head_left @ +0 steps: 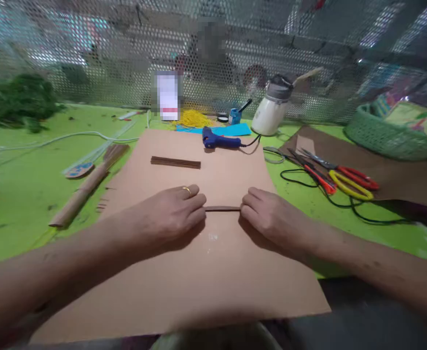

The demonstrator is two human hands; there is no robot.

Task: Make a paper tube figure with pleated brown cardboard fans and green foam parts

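Note:
A thin brown strip [223, 209] stretches between my two hands, just above or on a large sheet of tan cardboard [213, 282]. My left hand [179, 209], with a ring on one finger, is closed on the strip's left end. The right end is gripped by my right hand [262, 214], fingers curled. Fingertips of both hands are partly hidden. Beyond my left hand lies a small stack of similar brown strips [176, 162]. A blue glue gun [222, 140] rests on the cardboard's far edge, and shiny spots mark the board nearer me.
Scissors with red and yellow handles [355, 182] lie at right amid black cord. Behind them sits a green basket [391, 133]. A white jar [270, 113] stands at the back. On the left are a rolled brown tube [84, 192] and a green leafy bundle [18, 97].

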